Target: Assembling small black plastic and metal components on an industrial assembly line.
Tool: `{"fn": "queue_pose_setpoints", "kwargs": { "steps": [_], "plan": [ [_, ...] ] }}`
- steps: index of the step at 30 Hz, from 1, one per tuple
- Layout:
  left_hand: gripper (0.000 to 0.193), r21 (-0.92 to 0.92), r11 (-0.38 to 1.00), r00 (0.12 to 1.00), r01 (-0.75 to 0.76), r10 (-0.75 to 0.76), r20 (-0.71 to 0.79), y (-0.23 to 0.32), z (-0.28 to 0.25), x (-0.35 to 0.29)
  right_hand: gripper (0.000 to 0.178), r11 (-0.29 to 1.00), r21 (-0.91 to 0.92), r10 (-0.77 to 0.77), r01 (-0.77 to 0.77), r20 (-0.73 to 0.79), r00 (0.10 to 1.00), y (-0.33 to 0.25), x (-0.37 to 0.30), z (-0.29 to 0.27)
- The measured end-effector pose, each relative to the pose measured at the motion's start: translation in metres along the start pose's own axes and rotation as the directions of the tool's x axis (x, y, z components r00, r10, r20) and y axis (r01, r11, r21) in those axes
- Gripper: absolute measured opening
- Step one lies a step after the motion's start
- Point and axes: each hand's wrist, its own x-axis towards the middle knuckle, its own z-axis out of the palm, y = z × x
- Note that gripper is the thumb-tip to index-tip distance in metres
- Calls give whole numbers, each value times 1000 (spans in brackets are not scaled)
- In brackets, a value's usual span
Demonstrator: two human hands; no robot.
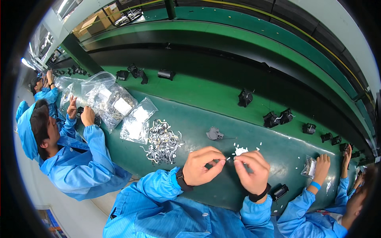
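My left hand (203,166) is closed in a pinch, and a tiny white piece (228,159) shows at its fingertips. Facing it closely, my right hand (253,170) also pinches, with thumb and forefinger together; what it grips is too small to make out. Just beyond the fingers lies a small heap of white pieces (240,151), with a few scattered around it. A dark grey moulded part (214,133) with a thin wire rests on the green table, farther off than my left hand. Left of my hands spreads a pile of short cables (163,141) in black, white and grey.
Clear plastic bags (137,121) of parts stand beside the cable pile. A black part (280,192) lies right of my right wrist. Black assemblies (246,97) sit along the green strip (206,93) beyond the table. Co-workers sit close by, left (75,158) and right (313,214).
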Motion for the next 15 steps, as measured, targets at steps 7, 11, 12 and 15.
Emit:
{"fn": "queue_pose_setpoints", "kwargs": {
  "steps": [7, 11, 12, 15],
  "plan": [
    [14, 155, 962, 975, -223, 222, 23, -7, 4, -1, 17, 995, 28, -100, 100, 17, 995, -6, 0, 12],
    [13, 134, 965, 974, -225, 224, 24, -5, 3, -2, 15, 993, 117, 14, -18, 39, 999, -1, -6, 11],
    [13, 131, 965, 974, -226, 225, 26, -3, 3, -1, 13, 983, 160, 94, -89, -26, 995, 3, -8, 13],
    [10, 56, 995, 996, -85, 84, 6, 1, -1, -2, 12, 980, 68, 190, -187, -44, 981, 12, -2, 10]
  ]
}}
